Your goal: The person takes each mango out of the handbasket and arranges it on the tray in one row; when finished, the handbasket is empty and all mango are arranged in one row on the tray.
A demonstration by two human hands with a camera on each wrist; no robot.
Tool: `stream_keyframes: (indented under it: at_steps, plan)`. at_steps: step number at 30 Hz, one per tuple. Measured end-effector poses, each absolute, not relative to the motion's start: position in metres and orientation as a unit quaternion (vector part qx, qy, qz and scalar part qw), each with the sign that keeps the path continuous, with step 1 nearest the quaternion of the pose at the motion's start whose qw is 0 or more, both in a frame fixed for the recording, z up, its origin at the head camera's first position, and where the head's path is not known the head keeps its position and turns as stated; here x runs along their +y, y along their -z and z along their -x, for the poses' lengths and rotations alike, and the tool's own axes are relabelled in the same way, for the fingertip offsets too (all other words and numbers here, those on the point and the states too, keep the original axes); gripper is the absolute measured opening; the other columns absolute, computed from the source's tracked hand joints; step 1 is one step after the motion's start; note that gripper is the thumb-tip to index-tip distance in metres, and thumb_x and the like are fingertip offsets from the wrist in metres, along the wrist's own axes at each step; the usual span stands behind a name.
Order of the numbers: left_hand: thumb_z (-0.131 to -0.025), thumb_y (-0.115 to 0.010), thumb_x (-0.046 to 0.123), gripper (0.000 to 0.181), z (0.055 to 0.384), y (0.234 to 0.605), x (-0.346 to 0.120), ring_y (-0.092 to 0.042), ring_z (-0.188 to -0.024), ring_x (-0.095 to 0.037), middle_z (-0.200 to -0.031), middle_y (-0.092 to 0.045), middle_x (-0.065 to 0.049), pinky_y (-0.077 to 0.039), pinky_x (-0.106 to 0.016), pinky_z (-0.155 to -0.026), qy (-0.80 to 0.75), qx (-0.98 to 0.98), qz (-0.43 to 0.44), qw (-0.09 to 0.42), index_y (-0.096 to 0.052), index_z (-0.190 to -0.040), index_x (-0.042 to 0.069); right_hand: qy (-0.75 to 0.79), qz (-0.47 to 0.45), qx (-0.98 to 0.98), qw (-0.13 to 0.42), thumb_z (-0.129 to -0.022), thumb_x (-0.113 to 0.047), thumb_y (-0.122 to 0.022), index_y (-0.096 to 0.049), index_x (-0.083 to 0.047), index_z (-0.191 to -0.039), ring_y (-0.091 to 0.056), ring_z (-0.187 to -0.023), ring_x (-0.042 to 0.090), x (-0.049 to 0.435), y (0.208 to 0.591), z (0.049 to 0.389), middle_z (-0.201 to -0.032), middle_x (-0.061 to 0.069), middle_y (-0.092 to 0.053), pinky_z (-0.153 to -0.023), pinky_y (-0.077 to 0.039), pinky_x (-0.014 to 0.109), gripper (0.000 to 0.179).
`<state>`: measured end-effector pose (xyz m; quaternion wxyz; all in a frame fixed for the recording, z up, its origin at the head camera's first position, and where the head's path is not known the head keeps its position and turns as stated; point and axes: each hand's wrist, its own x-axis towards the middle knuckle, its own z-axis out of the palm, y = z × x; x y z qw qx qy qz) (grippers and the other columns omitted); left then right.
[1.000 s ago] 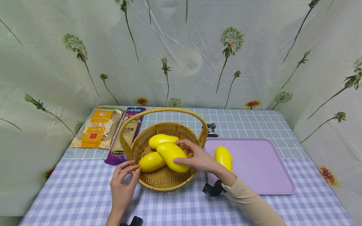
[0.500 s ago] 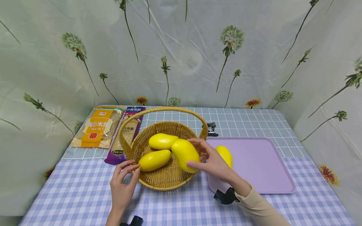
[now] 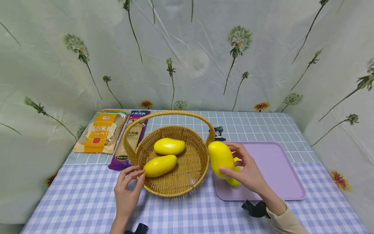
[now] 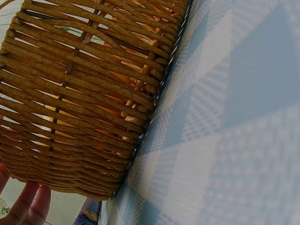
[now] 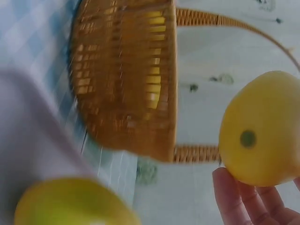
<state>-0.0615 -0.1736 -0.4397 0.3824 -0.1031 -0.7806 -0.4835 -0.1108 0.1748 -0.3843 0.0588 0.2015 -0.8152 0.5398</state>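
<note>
My right hand (image 3: 250,169) holds a yellow mango (image 3: 220,158) between thumb and fingers, raised above the left side of the lilac tray (image 3: 271,169). Partly hidden behind it, another mango (image 3: 233,182) lies on the tray. Two more mangoes, a rear one (image 3: 169,146) and a front one (image 3: 160,166), lie in the wicker basket (image 3: 187,182). At the basket's left rim, my left hand (image 3: 127,191) grips the edge with thumb and fingers. In the right wrist view the held mango (image 5: 262,131) shows a dark spot at its end, with fingertips (image 5: 227,187) under it.
Behind the basket's left side lie an orange-labelled noodle bag (image 3: 100,131) and a purple pasta packet (image 3: 131,139). The basket's tall handle (image 3: 175,112) arches over it. A small black-and-white item (image 3: 219,134) sits behind the tray. A flowered curtain (image 3: 198,65) surrounds the table.
My right hand has lifted the mango out of the basket and carried it right, over the tray's left side. My left hand has stayed at the basket rim.
</note>
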Motion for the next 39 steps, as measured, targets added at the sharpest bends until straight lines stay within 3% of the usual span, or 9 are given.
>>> stream_keyframes:
  at_steps: [4, 16, 29, 39]
  plan:
    - [-0.071, -0.066, -0.021, 0.021, 0.061, 0.440, -0.173, -0.053, -0.091, -0.031, -0.097, -0.059, -0.028, -0.041, -0.016, -0.074, 0.482, -0.782, 0.103, 0.382, -0.070, -0.088, -0.009, -0.515, -0.157, -0.838, 0.090, -0.076, -0.008, -0.078, -0.046, -0.016, -0.135, -0.052, -0.090, 0.017, 0.191, 0.388, 0.110, -0.112, 0.001, -0.053, -0.067, -0.049, 0.025, 0.068]
    - [-0.071, -0.066, -0.020, 0.020, 0.063, 0.441, -0.175, -0.054, -0.092, -0.030, -0.098, -0.059, -0.028, -0.041, -0.016, -0.074, 0.486, -0.779, 0.101, 0.382, -0.070, -0.088, -0.009, -0.485, -0.046, -0.867, 0.106, -0.084, -0.014, -0.073, -0.040, -0.015, -0.139, -0.050, -0.082, 0.020, 0.226, 0.404, 0.114, -0.107, 0.008, -0.050, -0.063, -0.046, 0.022, 0.064]
    - [-0.070, -0.065, -0.021, 0.021, 0.064, 0.440, -0.174, -0.054, -0.092, -0.028, -0.097, -0.059, -0.028, -0.041, -0.017, -0.074, 0.488, -0.778, 0.106, 0.381, -0.069, -0.087, -0.010, -0.419, 0.034, -0.903, 0.090, -0.085, -0.049, -0.065, -0.034, -0.018, -0.141, -0.042, -0.085, 0.021, 0.251, 0.428, 0.122, -0.105, 0.009, -0.047, -0.057, -0.041, 0.034, 0.071]
    - [-0.072, -0.065, -0.020, 0.020, 0.063, 0.441, -0.175, -0.054, -0.093, -0.027, -0.098, -0.059, -0.028, -0.041, -0.016, -0.075, 0.491, -0.777, 0.104, 0.380, -0.070, -0.088, -0.009, -0.394, 0.053, -0.917, 0.043, -0.086, -0.045, -0.065, -0.034, -0.005, -0.139, -0.045, -0.083, 0.028, 0.254, 0.431, 0.127, -0.104, 0.018, -0.048, -0.066, -0.040, 0.034, 0.073]
